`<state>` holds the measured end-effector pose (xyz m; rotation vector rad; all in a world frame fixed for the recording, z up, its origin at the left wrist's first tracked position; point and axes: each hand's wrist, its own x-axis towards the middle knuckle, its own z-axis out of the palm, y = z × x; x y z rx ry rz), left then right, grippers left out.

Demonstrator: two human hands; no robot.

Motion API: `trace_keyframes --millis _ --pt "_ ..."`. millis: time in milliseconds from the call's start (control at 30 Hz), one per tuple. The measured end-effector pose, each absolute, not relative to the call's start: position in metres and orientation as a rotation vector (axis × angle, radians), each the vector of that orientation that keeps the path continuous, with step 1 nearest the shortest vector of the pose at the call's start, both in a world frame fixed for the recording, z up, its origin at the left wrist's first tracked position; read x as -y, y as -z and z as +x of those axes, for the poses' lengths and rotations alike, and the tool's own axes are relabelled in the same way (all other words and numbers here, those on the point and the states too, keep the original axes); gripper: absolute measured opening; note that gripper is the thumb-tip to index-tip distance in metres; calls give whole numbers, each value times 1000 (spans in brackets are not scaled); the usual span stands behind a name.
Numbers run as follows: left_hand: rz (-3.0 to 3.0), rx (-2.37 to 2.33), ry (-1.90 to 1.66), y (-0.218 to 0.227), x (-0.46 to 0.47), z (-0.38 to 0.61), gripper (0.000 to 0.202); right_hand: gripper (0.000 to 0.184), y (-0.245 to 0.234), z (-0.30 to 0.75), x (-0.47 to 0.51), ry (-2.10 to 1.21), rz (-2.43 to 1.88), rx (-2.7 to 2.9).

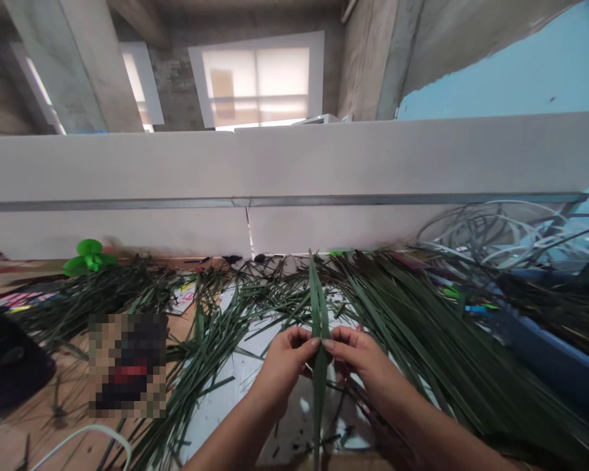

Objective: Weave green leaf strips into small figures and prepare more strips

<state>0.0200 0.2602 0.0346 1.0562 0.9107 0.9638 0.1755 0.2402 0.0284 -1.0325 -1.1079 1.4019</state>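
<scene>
A long green leaf (319, 386) stands lengthwise in front of me, its tip pointing away toward the white partition. From the left, my left hand (289, 356) pinches its edge between thumb and fingers. My right hand (358, 360) pinches the opposite edge at the same height, both thumbs nearly meeting at the middle. Above the thumbs a narrow gap runs along the leaf's centre, so it looks split there. Under my hands lies a white board (216, 412) strewn with leaf scraps. Cut leaf strips (191, 366) are heaped to the left, and a bundle of long leaves (422, 327) lies to the right.
A white partition (324, 163) closes off the back. At far right are a blue tub (544, 353) of dark strips and coiled pale cord (491, 229). On the left are a green plastic fan-shaped piece (89, 256), a black object (10, 360) and a white cable (88, 432).
</scene>
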Motion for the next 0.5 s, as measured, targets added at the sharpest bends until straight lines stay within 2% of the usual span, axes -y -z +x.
trace_keyframes --millis 333,500 --pt "1026 -958 -1070 -26 -262 25 45 31 -22 172 -238 -1376 -1029 1160" --pt "997 -989 -1083 -27 -261 26 46 23 -25 170 -233 -1298 -994 1200"
